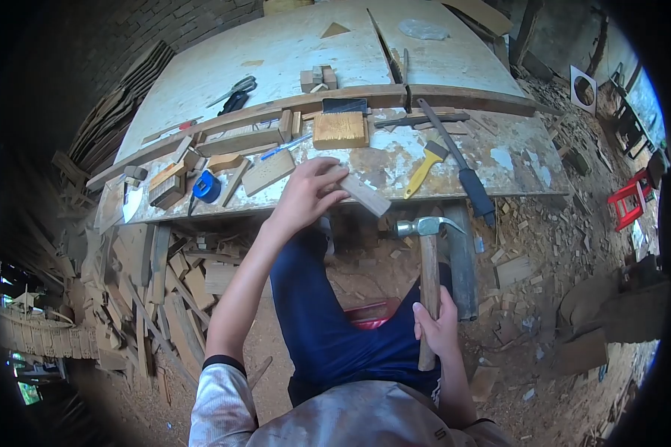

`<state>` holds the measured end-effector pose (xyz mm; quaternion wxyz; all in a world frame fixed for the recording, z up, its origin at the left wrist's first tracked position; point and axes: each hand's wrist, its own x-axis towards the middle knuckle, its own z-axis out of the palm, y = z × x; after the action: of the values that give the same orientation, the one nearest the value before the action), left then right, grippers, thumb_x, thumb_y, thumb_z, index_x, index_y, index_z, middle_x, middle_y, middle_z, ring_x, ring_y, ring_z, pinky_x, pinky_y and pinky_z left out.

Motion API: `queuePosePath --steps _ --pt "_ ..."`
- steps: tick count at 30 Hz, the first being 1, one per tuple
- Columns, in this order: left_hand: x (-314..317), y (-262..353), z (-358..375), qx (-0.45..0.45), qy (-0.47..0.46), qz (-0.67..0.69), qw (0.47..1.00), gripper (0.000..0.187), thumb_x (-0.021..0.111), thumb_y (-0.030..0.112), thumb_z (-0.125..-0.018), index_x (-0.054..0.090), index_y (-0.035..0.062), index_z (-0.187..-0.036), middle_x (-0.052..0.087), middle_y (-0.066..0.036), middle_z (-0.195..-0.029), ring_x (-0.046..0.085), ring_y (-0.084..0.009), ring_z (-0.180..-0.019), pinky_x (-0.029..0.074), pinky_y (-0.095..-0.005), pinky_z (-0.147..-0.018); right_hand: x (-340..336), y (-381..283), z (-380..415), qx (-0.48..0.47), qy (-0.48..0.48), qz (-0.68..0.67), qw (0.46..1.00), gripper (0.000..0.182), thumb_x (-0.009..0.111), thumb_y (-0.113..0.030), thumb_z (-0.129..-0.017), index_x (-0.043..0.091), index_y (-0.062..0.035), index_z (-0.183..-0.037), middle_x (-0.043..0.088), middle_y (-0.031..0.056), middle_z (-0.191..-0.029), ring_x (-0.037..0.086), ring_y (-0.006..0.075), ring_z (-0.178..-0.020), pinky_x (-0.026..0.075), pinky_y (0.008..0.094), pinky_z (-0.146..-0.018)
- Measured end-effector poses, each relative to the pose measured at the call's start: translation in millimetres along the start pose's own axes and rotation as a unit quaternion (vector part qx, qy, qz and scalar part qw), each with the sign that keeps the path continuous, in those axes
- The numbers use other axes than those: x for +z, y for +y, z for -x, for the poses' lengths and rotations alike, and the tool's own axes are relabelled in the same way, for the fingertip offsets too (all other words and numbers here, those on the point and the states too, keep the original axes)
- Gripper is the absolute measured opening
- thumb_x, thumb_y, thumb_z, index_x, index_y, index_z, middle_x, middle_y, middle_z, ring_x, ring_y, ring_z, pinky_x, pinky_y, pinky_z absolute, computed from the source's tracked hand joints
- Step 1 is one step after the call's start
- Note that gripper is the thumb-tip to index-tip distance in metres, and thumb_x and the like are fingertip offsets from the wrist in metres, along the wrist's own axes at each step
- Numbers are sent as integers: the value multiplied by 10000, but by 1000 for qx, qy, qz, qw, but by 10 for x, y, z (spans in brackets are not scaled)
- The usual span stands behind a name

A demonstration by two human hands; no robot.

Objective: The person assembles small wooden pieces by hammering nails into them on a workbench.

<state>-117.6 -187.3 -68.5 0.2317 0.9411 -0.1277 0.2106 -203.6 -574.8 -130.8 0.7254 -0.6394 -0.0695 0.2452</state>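
Note:
My right hand [438,325] is wrapped round the wooden handle of a claw hammer [429,261]. The hammer stands upright in front of my right thigh, its metal head just below the bench edge. My left hand [311,192] reaches over the near edge of the workbench [361,164], fingers closed on one end of a small wooden strip [367,196]. The strip's far end points right and sticks out past the bench edge. To the left of that hand lies a flat wood block [268,172], and beyond it a thicker wood block [340,131].
A yellow-handled brush [425,169] and a long dark-handled tool [462,167] lie on the right. Further left are a blue tape measure [206,187] and wood pieces [168,186]. Scissors [235,89] rest behind the long wooden rail [276,112]. Offcuts [186,298] litter the floor.

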Motion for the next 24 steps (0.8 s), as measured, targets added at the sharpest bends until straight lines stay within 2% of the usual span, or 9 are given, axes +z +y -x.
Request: queuePosePath --steps 3,7,10,13,16,17,20,24 --pt "32 40 74 -48 -31 76 995 368 847 131 -925 805 71 -1286 723 -116 -1340 708 -331 -1198 571 -431 -1036 -40 -13 46 -9 -1 16 1000 273 665 -56 -1072 545 3 -1309 588 25 -770 567 89 -521 469 243 -463" --pt "138 45 164 27 46 59 997 329 824 100 -934 809 65 -1261 762 -111 -1223 724 -327 -1163 573 -433 -1025 -46 -181 16 -35 5 40 999 273 651 -55 -1080 542 9 -1322 589 27 -768 564 88 -520 465 240 -471" --pt "128 25 190 96 67 -21 993 385 813 98 -938 757 55 -1316 737 -113 -1302 691 -345 -1235 555 -448 -1058 -57 -342 -88 -39 24 64 997 283 662 -58 -1076 551 13 -1327 591 19 -772 561 78 -532 456 241 -477" --pt "128 182 253 83 71 -65 992 484 821 122 -924 684 53 -1383 693 -123 -1376 653 -353 -1290 538 -461 -1079 -60 -526 -222 -48 52 100 992 316 718 -87 -1051 591 20 -1320 613 11 -770 556 72 -541 454 252 -484" --pt "243 89 322 93 77 -119 985 555 837 158 -897 643 55 -1407 653 -134 -1419 629 -347 -1314 534 -461 -1078 -65 -685 -340 -74 42 150 985 328 742 -105 -1037 609 15 -1312 639 17 -773 570 74 -544 464 261 -490" --pt "292 41 318 112 101 -144 978 513 839 168 -881 672 49 -1351 682 -136 -1350 659 -339 -1255 554 -459 -1041 -86 -707 -374 -83 43 188 978 356 759 -120 -1028 620 14 -1326 681 30 -793 596 78 -560 479 267 -502" --pt "324 29 285 129 128 -124 976 425 812 107 -899 691 48 -1302 705 -133 -1299 692 -339 -1210 586 -454 -1000 -81 -757 -471 -97 37 211 972 376 769 -124 -1021 629 10 -1343 715 44 -815 622 81 -579 487 269 -509" --pt "305 -38 316 118 115 -94 982 395 765 13 -906 702 66 -1292 717 -137 -1272 710 -341 -1204 617 -450 -971 -91 -818 -562 -102 28 271 957 397 777 -142 -1015 636 15 -1351 745 69 -880 660 109 -632 529 297 -586"
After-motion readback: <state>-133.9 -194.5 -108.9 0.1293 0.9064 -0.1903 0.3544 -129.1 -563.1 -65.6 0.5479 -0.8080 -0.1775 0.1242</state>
